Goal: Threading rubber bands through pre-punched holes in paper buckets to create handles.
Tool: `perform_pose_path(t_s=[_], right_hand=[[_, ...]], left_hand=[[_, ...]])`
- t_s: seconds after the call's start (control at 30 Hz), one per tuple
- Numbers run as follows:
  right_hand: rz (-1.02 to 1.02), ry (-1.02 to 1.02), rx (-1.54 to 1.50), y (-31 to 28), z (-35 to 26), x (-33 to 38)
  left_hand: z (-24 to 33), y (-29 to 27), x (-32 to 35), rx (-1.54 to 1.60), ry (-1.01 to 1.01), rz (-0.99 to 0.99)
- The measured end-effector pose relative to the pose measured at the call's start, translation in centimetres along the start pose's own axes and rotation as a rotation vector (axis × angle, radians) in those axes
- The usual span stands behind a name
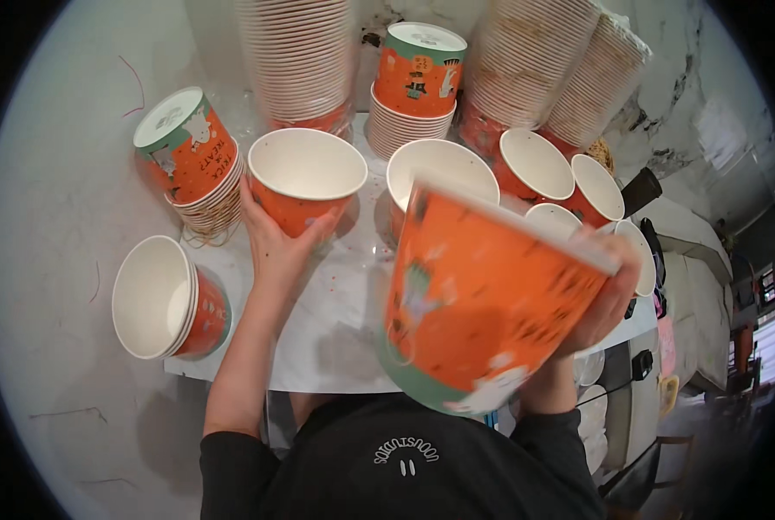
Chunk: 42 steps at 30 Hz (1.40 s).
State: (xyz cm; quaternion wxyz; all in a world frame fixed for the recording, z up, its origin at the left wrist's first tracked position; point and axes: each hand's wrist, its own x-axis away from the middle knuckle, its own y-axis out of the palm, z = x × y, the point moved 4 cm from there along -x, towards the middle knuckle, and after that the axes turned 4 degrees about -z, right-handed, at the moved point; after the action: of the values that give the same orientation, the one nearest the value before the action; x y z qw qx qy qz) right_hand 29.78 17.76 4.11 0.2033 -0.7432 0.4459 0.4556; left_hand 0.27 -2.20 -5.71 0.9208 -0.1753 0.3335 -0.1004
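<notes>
At one table [318, 329], two hands [275, 241] [610, 290] hold two cups [305, 165] [491, 303]

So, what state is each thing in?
Left-held tub: open
Left hand: around it
Right-held tub: tilted, inside hidden
Right hand: gripping it
Middle tub: open, partly hidden
Far-right tubs: open
Near-left tubs: nested, open
Left rear stack: nested, upside down
Middle rear stack: nested, upside down
Tall stacks: nested, plastic-wrapped

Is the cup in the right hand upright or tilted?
Tilted: the cup slants in the right hand, rim toward upper right, green base toward lower left.
</notes>
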Motion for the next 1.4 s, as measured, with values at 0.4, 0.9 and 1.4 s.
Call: perform_pose_path(t_s=[0.4,0.9,1.4], right_hand=[[-0.502,-0.395,0.630,1.4,1.4,3.4],[-0.333,-0.353,0.393,1.1,7.1,3.5],[-0.497,-0.095,0.606,4.1,12.6,2.6]], left_hand=[[-1.6,2.2,-0.8,-0.146,0.104,0.028],[8.8,5.9,-0.3,-0.471,0.599,-0.371],[6.6,0.8,-1.1,-0.376,0.540,-0.187]])
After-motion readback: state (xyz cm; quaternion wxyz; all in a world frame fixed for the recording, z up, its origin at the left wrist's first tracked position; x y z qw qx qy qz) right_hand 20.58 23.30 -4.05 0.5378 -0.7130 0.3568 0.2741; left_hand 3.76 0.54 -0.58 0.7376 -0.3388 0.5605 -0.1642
